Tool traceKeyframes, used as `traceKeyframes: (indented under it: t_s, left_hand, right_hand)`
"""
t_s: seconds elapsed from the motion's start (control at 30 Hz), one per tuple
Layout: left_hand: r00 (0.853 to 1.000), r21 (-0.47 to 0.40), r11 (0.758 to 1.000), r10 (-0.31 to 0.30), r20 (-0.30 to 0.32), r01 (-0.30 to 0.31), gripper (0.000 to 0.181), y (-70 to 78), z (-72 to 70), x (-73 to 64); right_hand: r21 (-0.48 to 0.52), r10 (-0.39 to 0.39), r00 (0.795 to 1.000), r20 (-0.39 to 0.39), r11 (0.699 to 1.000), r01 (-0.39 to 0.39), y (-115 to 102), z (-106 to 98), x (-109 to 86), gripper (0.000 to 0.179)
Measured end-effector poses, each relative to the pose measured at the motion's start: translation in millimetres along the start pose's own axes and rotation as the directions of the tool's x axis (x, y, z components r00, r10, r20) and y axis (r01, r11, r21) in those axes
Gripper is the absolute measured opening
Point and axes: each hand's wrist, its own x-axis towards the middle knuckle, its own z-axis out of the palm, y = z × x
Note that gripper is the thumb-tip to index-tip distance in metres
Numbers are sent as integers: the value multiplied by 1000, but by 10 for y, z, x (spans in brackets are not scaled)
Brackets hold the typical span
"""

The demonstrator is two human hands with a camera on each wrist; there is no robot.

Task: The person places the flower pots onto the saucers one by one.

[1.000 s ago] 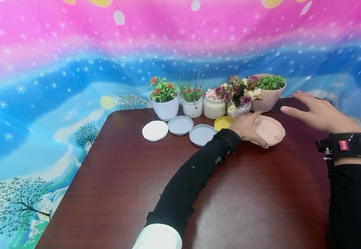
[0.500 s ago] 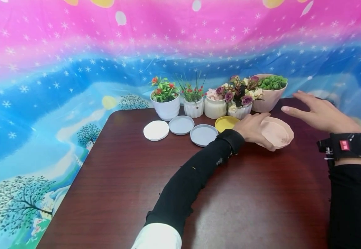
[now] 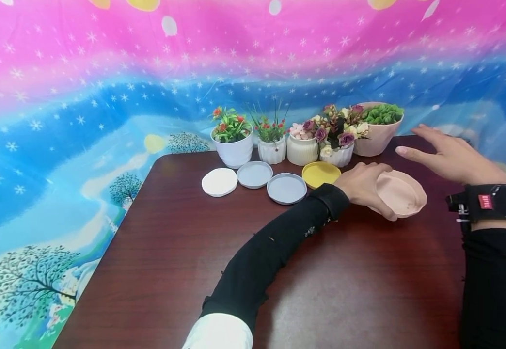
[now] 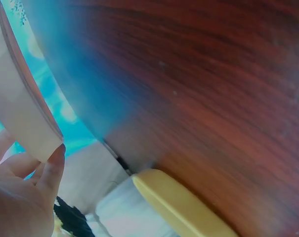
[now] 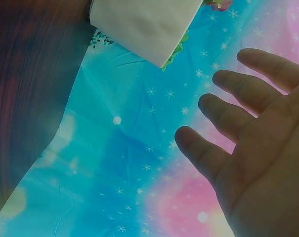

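My left hand (image 3: 362,186) grips the left edge of a pale pink plant saucer (image 3: 401,194), its thumb at the near side. In the left wrist view the saucer (image 4: 21,89) is tilted, pinched between thumb and fingers (image 4: 53,173), and raised off the table. My right hand (image 3: 451,152) hovers to the right of the saucer with fingers spread, holding nothing. The right wrist view shows its fingers (image 5: 223,118) apart against the backdrop. Behind the saucer stands a large pink pot (image 3: 375,139) with a green succulent (image 3: 382,114).
Left of the left hand lie a yellow saucer (image 3: 320,174), two grey saucers (image 3: 255,174) and a white saucer (image 3: 219,182). Behind them stand a red-flowered plant in a white pot (image 3: 234,149) and several smaller flower pots. A patterned cloth (image 3: 148,87) hangs behind the brown table (image 3: 183,242).
My left hand has carried the pink saucer rightward and slightly nearer, away from the yellow saucer, which shows more fully now. The right hand has stayed nearly still.
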Motion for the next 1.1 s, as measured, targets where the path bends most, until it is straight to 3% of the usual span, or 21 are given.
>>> traceKeyframes:
  t_s: [0.43, 0.8, 1.1]
  left_hand:
    - [993, 78, 997, 13, 120, -23, 109, 200, 3, -15]
    - [993, 87, 994, 50, 106, -59, 94, 236, 32, -91]
    - [987, 70, 995, 61, 149, -72, 90, 238, 45, -117]
  right_hand:
    - [-3, 24, 999, 30, 1000, -24, -25, -26, 4, 88]
    - [1, 25, 999, 31, 1000, -25, -19, 1, 8, 88]
    - [-5, 22, 999, 29, 1000, -22, -21, 11, 5, 89]
